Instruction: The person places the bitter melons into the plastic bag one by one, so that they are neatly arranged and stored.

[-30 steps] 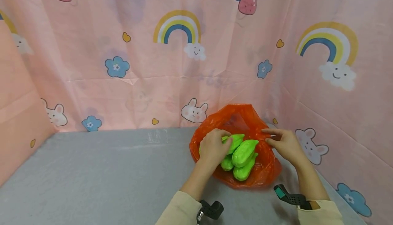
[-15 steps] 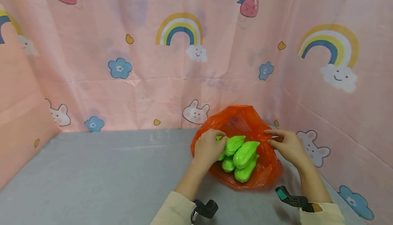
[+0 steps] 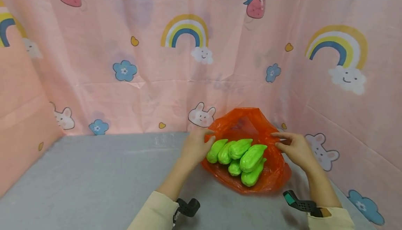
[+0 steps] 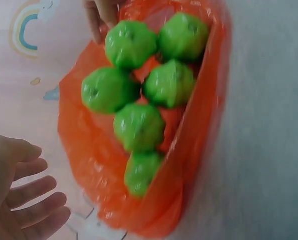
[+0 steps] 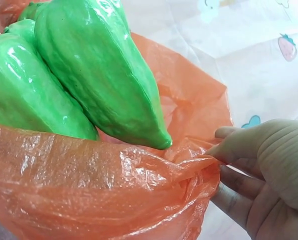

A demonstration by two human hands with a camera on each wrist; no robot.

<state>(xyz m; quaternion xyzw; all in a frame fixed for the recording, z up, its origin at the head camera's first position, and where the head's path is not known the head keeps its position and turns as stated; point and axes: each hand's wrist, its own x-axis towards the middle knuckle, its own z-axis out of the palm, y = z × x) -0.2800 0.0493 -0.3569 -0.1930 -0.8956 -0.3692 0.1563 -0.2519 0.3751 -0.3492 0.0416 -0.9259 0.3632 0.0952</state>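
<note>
An orange-red plastic bag (image 3: 245, 123) stands with its mouth wide, holding several glossy green, ridged vegetables with pointed tips (image 3: 252, 157). At the bag's right edge my right hand (image 3: 295, 149) pinches the gathered film between thumb and fingers, as the right wrist view shows up close. My left hand (image 3: 194, 148) is at the bag's left side, by the leftmost vegetable (image 3: 216, 151). In the left wrist view the fingers of that left hand (image 4: 26, 195) are loosely spread, hold nothing and stand apart from the bag (image 4: 89, 155).
The bag sits on a grey tabletop (image 3: 94, 174), toward its right side. A pink printed curtain (image 3: 150, 66) closes off the back and both sides. Each wrist carries a black strap-mounted device, such as the left one (image 3: 188, 207).
My left hand has let go of a green vegetable among the others and moved left to the bag's edge. My right hand keeps its pinch on the bag.
</note>
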